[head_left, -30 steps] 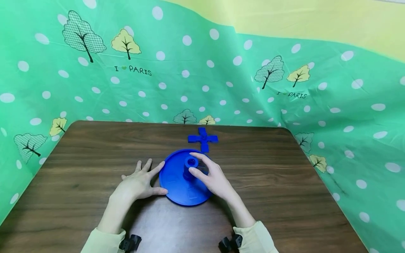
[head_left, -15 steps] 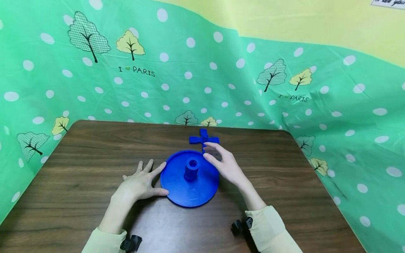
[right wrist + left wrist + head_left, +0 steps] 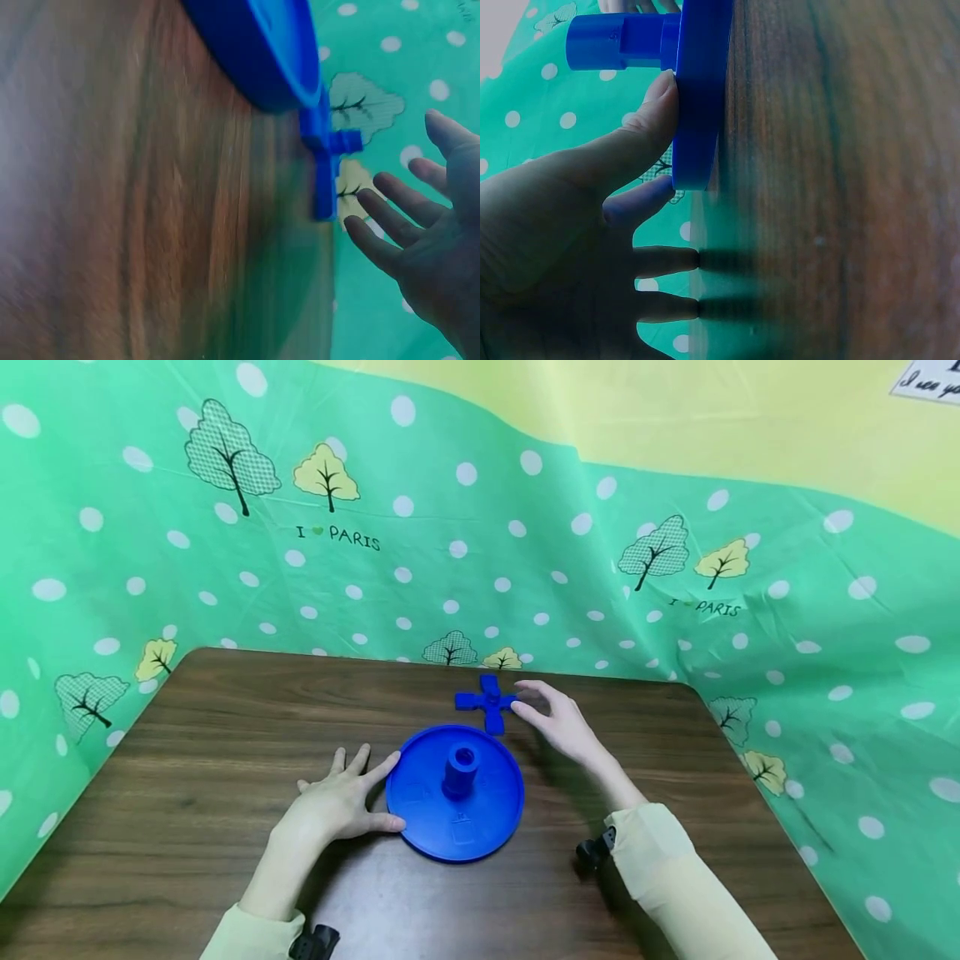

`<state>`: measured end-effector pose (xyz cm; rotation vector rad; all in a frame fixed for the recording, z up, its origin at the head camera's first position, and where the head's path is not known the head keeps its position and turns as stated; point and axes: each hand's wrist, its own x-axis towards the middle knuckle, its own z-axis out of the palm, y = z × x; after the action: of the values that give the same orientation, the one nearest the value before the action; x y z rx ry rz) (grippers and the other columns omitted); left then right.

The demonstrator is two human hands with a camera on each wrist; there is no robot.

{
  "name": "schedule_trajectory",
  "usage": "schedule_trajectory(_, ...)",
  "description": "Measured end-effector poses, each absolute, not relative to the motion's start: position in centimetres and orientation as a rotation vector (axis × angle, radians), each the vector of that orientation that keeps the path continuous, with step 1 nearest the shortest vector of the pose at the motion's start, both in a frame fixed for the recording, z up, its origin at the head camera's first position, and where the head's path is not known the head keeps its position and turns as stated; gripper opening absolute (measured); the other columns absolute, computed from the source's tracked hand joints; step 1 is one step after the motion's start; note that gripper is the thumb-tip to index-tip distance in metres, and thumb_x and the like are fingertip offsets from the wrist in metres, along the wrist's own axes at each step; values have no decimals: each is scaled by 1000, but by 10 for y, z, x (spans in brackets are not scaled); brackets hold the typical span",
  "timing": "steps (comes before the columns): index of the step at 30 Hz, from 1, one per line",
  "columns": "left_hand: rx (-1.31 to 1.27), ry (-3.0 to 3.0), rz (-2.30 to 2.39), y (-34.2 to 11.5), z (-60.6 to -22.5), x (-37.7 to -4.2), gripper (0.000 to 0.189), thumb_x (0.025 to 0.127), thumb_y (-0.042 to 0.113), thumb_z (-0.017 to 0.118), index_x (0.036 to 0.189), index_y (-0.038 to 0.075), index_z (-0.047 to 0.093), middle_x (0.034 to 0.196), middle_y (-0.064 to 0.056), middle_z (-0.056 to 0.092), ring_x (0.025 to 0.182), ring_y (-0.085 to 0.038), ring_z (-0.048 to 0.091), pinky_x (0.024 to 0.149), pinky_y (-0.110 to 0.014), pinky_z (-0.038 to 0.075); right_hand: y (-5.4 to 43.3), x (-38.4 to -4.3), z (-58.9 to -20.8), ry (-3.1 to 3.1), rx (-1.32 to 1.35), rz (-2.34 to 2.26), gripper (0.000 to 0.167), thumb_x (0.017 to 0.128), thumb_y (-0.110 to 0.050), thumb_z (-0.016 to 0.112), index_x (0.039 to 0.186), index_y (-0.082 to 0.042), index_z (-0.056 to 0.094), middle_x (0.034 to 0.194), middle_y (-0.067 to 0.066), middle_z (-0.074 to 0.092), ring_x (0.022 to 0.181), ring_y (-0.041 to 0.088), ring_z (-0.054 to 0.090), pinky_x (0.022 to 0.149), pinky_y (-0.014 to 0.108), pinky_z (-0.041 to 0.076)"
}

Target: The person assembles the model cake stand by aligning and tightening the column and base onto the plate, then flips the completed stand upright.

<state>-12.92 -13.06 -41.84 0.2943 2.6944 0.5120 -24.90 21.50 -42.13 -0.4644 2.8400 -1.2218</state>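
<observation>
While a blue disc (image 3: 440, 828) lies flat on the table (image 3: 262, 710), a hollow post (image 3: 461, 770) stands upright at its centre. Just beyond the far rim lies a four-armed blue cross (image 3: 491, 702); whether the two pieces touch cannot be told. The left hand (image 3: 337, 802), fingers spread and fairly straight, rests its thumb and index fingertip against the disc's left edge. The right hand (image 3: 558, 722) hovers just beside the cross's right arm, thumb and fingers apart, holding nothing. Pale sleeves (image 3: 660, 860) cover the forearms. Behind hangs a green, white-dotted cloth (image 3: 517, 560) printed with trees.
</observation>
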Motion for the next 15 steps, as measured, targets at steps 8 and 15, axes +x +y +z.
schedule_trajectory(8,288,2693,513,-131,-418,-129,101,81,67,75,163,29,29,170,-24,22,154,-60,15,97,-94,22,218,-277,-435,2846,-456,-1138,52,101,-38,66,144,-9,57,140,15,65,133,36,61,112,53,48)
schedule_trajectory(15,293,2701,509,-130,-418,-129,101,81,67,75,163,29,30,170,-24,23,154,-59,16,97,-93,23,217,-291,-441,2852,-457,-1014,51,99,-33,69,144,-10,58,146,13,62,139,36,55,115,55,44)
